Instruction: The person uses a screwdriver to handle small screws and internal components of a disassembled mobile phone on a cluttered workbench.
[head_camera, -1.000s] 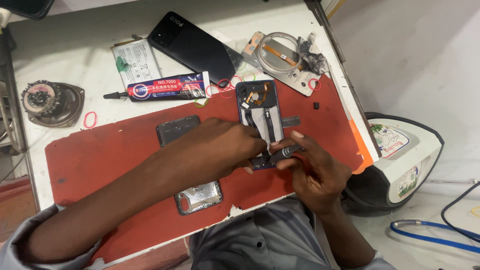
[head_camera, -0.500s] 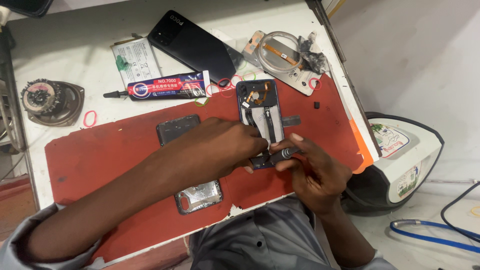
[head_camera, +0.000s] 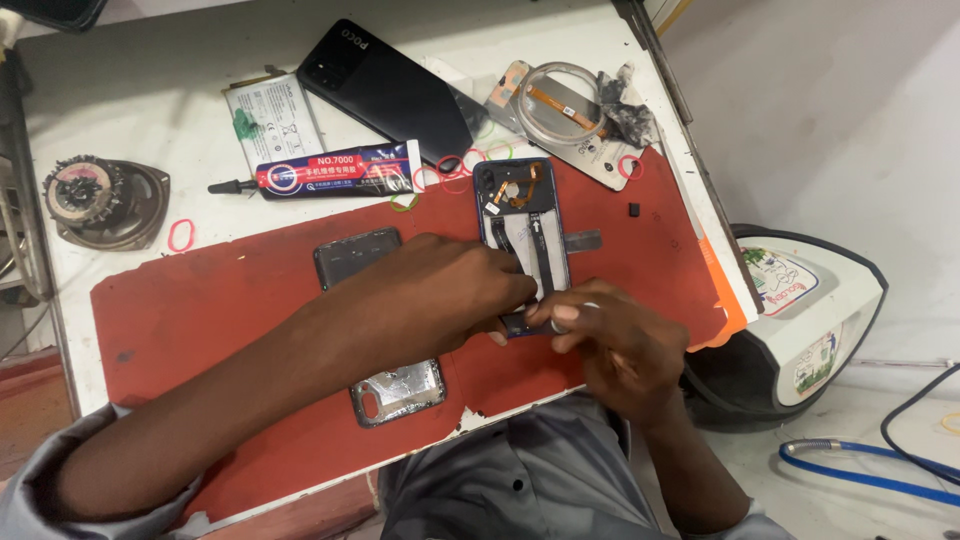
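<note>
A white desk (head_camera: 150, 60) fills the frame, a red mat (head_camera: 230, 300) spread across its middle. At centre, on the mat, lies an opened phone (head_camera: 525, 235), insides showing. The left hand (head_camera: 440, 290) presses curled fingers on its lower left edge; the right hand (head_camera: 620, 345) pinches its bottom end, fingers closed. A glue tube (head_camera: 335, 172) lies upper left of it.
</note>
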